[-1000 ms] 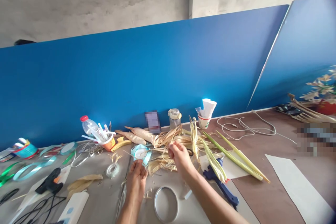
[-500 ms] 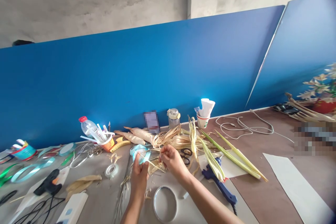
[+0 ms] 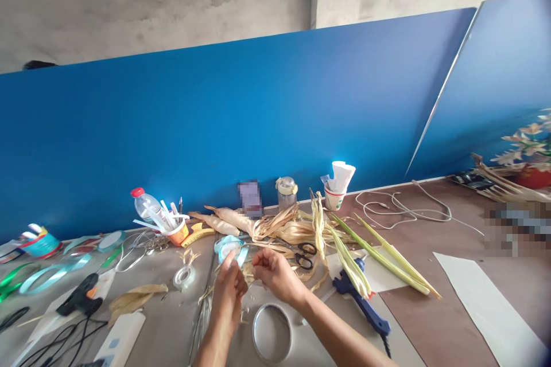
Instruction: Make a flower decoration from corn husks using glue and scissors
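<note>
Straw-coloured husks (image 3: 297,232) lie on the counter (image 3: 161,330) beyond the left hand (image 3: 231,287) and right hand (image 3: 278,276); each grip looks pinched, around what I cannot tell. Hard pulling could tear dry husks.

Dry husks (image 3: 297,232): papery, matt, creased. Ring (image 3: 254,331): smooth, shiny metal. Light-blue ribbon (image 3: 82,262): glossy. Blue glue gun (image 3: 365,307): smooth plastic. Bottle (image 3: 141,203): clear, shiny plastic. Wall (image 3: 172,6): rough, matt.

Dry, straw-coloured husks (image 3: 297,231) lie in a loose, crinkled heap on the table (image 3: 172,327), just beyond the fingers (image 3: 263,259), anything pinched there being too small to tell.
</note>
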Tool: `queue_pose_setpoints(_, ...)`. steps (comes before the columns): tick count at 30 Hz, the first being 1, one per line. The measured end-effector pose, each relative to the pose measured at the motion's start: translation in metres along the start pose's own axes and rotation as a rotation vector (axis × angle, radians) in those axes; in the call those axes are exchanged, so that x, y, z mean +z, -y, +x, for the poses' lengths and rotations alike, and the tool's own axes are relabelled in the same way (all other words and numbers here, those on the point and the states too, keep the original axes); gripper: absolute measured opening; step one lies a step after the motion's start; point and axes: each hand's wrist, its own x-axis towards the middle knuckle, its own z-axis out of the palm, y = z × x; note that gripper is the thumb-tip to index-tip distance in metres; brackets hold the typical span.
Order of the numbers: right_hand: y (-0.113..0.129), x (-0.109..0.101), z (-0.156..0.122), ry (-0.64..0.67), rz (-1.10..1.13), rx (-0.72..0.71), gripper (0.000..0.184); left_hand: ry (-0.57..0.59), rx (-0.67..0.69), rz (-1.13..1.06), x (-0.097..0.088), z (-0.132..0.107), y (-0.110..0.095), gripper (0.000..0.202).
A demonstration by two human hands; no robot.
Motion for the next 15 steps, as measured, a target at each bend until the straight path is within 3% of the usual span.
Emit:
queue_pose_setpoints(2, 0.000, -0.001, 0.000, -0.023, 0.003, -0.020, 0.010, -0.033, -0.018, -0.046, -0.001, 0.000, -0.002, 0.058)
queue_pose_setpoints(7, -0.005, 0.001, 0.001, -0.001, 0.006, 0.022, 0.012, 0.111, -0.110, -0.063, 0.002, -0.004, -0.002, 0.041)
queue_pose_setpoints(11, -0.006, 0.003, 0.001, 0.021, 0.004, 0.088, 0.010, 0.075, -0.056, 0.016, 0.002, -0.004, 0.004, 0.033)
queue_pose_setpoints(15, -0.004, 0.001, 0.001, 0.052, 0.110, 0.089, 0.012, 0.123, 0.001, 0.063, 0.000, -0.001, 0.007, 0.032)
